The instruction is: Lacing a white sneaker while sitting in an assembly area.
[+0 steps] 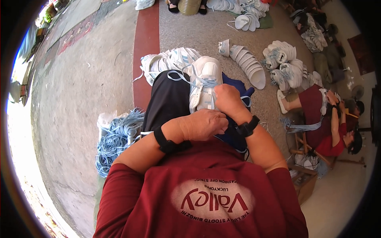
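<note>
A white sneaker upper [207, 69] lies across my lap, toe pointing away from me, with a light blue shoelace [209, 83] through its upper eyelets. One loose lace end loops out to the left over the black trouser leg. My right hand [231, 100] is closed at the upper's right edge, its fingertips hidden against it. Just below the upper's near end, my left hand [206, 124] is curled closed with the knuckles up. Whatever its fingers pinch is hidden from this view. Both wrists wear black bands.
Light blue laces [119, 139] lie heaped at my left. White uppers [166, 61] are piled beyond my knee. A nested row of white uppers [248, 65] and more stacks [283, 63] lie on the floor to the right. A seated co-worker [321, 119] handles a shoe at far right.
</note>
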Tool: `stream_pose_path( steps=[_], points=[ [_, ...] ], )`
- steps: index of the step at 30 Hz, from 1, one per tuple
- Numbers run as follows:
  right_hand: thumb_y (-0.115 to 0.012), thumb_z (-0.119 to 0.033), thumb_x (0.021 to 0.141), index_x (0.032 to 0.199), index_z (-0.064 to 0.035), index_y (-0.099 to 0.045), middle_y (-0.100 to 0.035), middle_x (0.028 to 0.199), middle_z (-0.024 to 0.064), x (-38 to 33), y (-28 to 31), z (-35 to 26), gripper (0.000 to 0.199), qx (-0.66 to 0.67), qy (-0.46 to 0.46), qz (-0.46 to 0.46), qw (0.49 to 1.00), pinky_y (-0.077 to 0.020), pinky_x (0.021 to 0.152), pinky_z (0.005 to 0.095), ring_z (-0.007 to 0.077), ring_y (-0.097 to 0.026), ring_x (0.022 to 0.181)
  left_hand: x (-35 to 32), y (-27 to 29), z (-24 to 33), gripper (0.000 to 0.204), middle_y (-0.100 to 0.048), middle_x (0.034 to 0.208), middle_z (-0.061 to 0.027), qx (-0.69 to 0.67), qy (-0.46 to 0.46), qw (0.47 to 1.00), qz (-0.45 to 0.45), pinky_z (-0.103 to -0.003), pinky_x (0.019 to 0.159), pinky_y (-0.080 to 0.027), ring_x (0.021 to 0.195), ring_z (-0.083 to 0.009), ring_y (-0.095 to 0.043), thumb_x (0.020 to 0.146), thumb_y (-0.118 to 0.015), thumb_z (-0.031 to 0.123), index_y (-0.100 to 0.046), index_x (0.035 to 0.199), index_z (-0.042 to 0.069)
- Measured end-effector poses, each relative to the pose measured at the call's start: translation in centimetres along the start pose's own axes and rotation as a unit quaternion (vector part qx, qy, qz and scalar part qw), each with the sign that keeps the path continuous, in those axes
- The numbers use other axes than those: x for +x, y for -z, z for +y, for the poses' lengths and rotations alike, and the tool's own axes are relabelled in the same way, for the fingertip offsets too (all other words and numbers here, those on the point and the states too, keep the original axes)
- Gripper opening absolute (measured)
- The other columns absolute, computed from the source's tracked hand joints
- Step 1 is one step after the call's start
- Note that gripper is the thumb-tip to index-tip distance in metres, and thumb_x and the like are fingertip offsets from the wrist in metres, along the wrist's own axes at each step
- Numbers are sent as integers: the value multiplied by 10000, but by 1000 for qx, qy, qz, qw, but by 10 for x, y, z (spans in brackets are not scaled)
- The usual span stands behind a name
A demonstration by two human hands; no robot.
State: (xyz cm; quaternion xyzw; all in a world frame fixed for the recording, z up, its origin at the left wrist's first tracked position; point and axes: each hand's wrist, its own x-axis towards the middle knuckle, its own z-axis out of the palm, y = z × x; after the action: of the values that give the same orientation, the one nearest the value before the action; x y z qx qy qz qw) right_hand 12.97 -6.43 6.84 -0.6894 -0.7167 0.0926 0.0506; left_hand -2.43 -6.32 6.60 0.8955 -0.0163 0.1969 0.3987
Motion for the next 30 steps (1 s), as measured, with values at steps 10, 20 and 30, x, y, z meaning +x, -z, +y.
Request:
stream_pose_path(
  steps=[10, 20, 30],
  points=[
    [-559, -69, 685, 722, -24, -640, -628, 734, 181, 9, -3, -8, 100, -42, 51, -37, 997, -503, 635, 434, 351, -629, 715, -5, 0, -6, 102, -548, 775, -95, -22, 5, 1000, 16, -381, 697, -457, 776, -291, -558, 771, -617, 123, -545, 787, 52],
    [-604, -15, 666, 734, -57, -593, -530, 888, 142, -15, -27, 10, 81, 156, 70, 216, 961, -462, 607, 411, 336, -568, 722, -11, 31, -28, 116, -593, 718, -104, 112, 213, 956, 169, -365, 617, -464, 689, -289, -593, 735, -662, 161, -634, 758, 50],
    [-581, 30, 637, 698, -72, -594, -522, 944, 126, -8, -46, 4, 119, 140, 70, 263, 952, -399, 701, 384, 313, -510, 805, 4, 17, -62, 145, -627, 799, -118, 317, 278, 902, 93, -380, 683, -501, 754, -299, -623, 750, -576, 185, -632, 743, 52]
  ],
)
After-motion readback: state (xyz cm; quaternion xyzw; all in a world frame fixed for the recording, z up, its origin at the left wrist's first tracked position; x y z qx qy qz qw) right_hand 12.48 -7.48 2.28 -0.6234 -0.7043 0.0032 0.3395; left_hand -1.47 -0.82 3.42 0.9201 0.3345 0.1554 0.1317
